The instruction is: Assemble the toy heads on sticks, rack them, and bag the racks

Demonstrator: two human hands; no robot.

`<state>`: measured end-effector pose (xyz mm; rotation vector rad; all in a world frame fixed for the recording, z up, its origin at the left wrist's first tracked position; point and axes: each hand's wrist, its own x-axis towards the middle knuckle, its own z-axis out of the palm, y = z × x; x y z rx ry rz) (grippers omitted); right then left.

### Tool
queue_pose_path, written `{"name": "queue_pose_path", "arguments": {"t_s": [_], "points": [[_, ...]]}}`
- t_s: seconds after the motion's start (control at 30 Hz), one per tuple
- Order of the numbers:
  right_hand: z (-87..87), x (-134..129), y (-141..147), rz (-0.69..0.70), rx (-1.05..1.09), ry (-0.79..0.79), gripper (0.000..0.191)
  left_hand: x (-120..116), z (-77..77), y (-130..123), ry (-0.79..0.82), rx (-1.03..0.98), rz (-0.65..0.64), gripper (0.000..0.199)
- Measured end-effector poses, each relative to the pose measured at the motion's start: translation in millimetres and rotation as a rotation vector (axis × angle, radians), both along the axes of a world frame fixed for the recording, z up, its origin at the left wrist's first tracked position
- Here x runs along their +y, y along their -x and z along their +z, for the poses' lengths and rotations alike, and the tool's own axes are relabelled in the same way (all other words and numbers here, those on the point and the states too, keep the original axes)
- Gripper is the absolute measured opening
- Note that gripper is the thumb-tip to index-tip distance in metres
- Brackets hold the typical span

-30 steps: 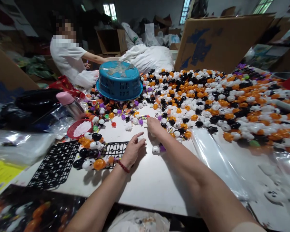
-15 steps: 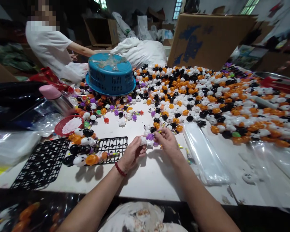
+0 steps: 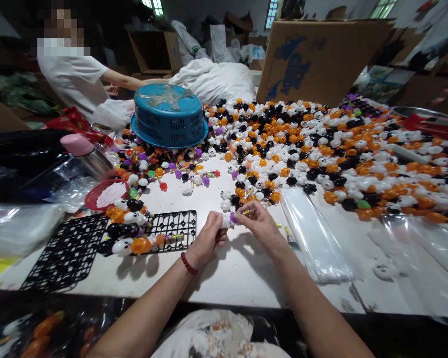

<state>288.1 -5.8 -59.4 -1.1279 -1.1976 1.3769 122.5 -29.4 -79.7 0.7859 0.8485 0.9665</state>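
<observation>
Over the white table (image 3: 254, 286), my left hand (image 3: 208, 233) is closed around a small white plastic figure (image 3: 226, 220). Close against it, my right hand (image 3: 259, 223) pinches a purple piece (image 3: 233, 217) with a thin yellow-green patterned stick that pokes out above the fingers. The two pieces touch end to end between my hands; whether they are joined I cannot tell. To the left, finished-looking rows of orange, black and white figures (image 3: 141, 245) lie on a black plastic grid (image 3: 173, 223).
A large heap of orange, black and white figures (image 3: 283, 134) spreads across the back and right. A blue basket (image 3: 169, 117) stands upside down. Clear plastic bags (image 3: 317, 238) lie right of my hands. A red dish of white powder (image 3: 93, 196) sits left. A person (image 3: 70, 79) works behind.
My fingers have closed over more of the white and purple pieces, which now line up between my hands. The view has shifted slightly.
</observation>
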Motion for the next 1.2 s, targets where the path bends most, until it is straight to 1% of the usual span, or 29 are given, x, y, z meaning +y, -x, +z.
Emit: {"name": "queue_pose_path", "arguments": {"t_s": [0.1,0.2,0.27,0.3,0.33,0.37,0.4,0.43,0.47,0.5,0.57,0.6,0.63,0.67,0.73,0.8,0.87,0.97,1.03,1.1,1.17,1.2], "points": [[-5.1,-5.7,4.3,0.01,-0.004,-0.017,0.038,-5.8,-2.5,-8.2,-0.02,0.062,0.017,0.042],[-14.2,-11.2,7.0,0.037,0.007,0.004,0.039,-11.1,-6.8,-11.3,-0.025,0.098,-0.002,0.042],[-18.5,-13.2,4.0,0.037,0.001,0.041,0.04,-7.4,-8.2,-8.8,-0.096,0.209,-0.034,0.041],[-19.7,-13.3,0.5,0.029,-0.005,0.056,0.04,-1.9,-7.8,-6.1,-0.165,0.319,-0.046,0.04],[-20.4,-12.7,-4.3,0.007,-0.018,0.061,0.04,6.4,-6.7,-2.6,-0.244,0.474,-0.036,0.038],[-20.8,-11.3,-10.3,-0.03,-0.05,0.047,0.039,17.4,-5.0,1.8,-0.316,0.653,0.007,0.037],[-21.2,-9.0,-16.9,-0.077,-0.117,0.001,0.037,30.8,-3.1,7.0,-0.371,0.826,0.078,0.034],[-21.6,-6.0,-23.6,-0.136,-0.223,-0.081,0.035,45.7,-1.4,13.0,-0.403,0.979,0.173,0.03],[-22.3,-2.0,-29.8,-0.2,-0.365,-0.185,0.034,61.4,-0.3,19.8,-0.402,1.079,0.271,0.023],[-22.9,2.8,-34.7,-0.267,-0.527,-0.297,0.033,77.0,0.0,27.1,-0.386,1.143,0.359,0.018],[-23.4,15.1,-37.9,-0.366,-0.82,-0.487,0.032,104.2,-2.7,41.9,-0.322,1.214,0.483,0.025],[-22.8,22.8,-35.4,-0.384,-0.917,-0.551,0.032,114.5,-5.4,48.6,-0.293,1.224,0.514,0.027],[-21.2,31.7,-29.9,-0.365,-0.978,-0.598,0.031,122.1,-8.7,54.3,-0.267,1.222,0.532,0.026],[-18.8,42.0,-21.6,-0.307,-1.019,-0.634,0.03,126.8,-12.3,58.5,-0.253,1.2,0.535,0.022],[-11.9,66.6,1.9,-0.13,-1.083,-0.667,0.027,127.6,-19.1,62.2,-0.254,1.125,0.529,0.017],[-4.7,96.2,30.2,0.045,-1.183,-0.624,0.028,119.2,-23.8,60.1,-0.261,1.03,0.532,0.02],[-0.6,128.1,57.7,0.168,-1.293,-0.549,0.032,104.6,-26.3,54.4,-0.265,0.915,0.533,0.027],[-4.8,170.0,88.6,0.231,-1.339,-0.507,0.039,78.8,-26.9,46.5,-0.255,0.735,0.504,0.038],[-13.2,187.8,100.4,0.239,-1.35,-0.477,0.039,62.7,-25.0,45.1,-0.231,0.567,0.457,0.047],[-22.1,196.0,106.3,0.238,-1.374,-0.431,0.036,49.5,-20.9,46.9,-0.171,0.287,0.4,0.052],[-27.9,196.1,107.4,0.224,-1.403,-0.389,0.031,39.4,-15.6,50.2,-0.093,-0.003,0.352,0.053],[-28.8,193.9,106.4,0.212,-1.417,-0.376,0.029,35.6,-13.2,51.7,-0.06,-0.104,0.337,0.052]]}}
